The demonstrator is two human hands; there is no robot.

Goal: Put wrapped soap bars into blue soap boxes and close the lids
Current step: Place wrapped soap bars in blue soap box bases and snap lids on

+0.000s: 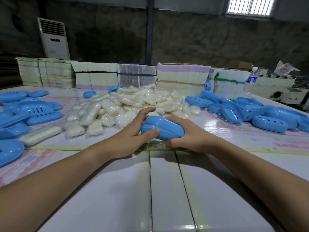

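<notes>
We held the blue soap box [163,128] between our left hand [133,131] and right hand [187,138] above the table [167,190], nearer its near edge than the soap pile [127,106], and uneven squeezing could have left its lid gaping or popped.

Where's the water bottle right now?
Head view, far right: the water bottle stands upright at the table's back edge, behind the right-hand blue soap boxes.

The right hand's [187,136] fingers curl out of sight beneath the blue soap box [164,128], and whatever the box holds is hidden. Left of the fingers, blue lids [10,151] run off the picture's edge, blurred.
</notes>
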